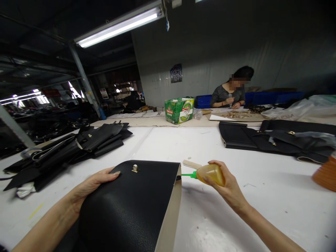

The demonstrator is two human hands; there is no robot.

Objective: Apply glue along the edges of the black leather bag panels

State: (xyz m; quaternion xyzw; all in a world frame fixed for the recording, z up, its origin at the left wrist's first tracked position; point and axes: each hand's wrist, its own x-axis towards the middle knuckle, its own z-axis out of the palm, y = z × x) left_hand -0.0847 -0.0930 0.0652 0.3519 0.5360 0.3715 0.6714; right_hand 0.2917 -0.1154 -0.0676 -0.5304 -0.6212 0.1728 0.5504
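A black leather bag piece (pixel 131 203) with a small gold clasp (pixel 135 168) is tilted up in front of me. My left hand (pixel 101 180) grips its left edge, thumb on the black face and the other fingers hidden behind. In my right hand (pixel 225 182) is a squeeze bottle (pixel 211 174) of yellowish liquid, its green nozzle pointing left. The nozzle's tip is at the piece's right edge, by a small dark spot; I cannot tell whether it touches. Pale lining shows along that edge. Behind the bottle a beige strip (pixel 192 164) lies on the white table (pixel 168 145).
Black leather pieces (pixel 97 140) are piled at the left, and more (pixel 244 136) lie at the right with gold fittings. A green carton (pixel 179 110) stands at the back. Across the table sits a person (pixel 228 94) beside small metal parts (pixel 233 114). An orange-brown object (pixel 327 175) is at the right edge.
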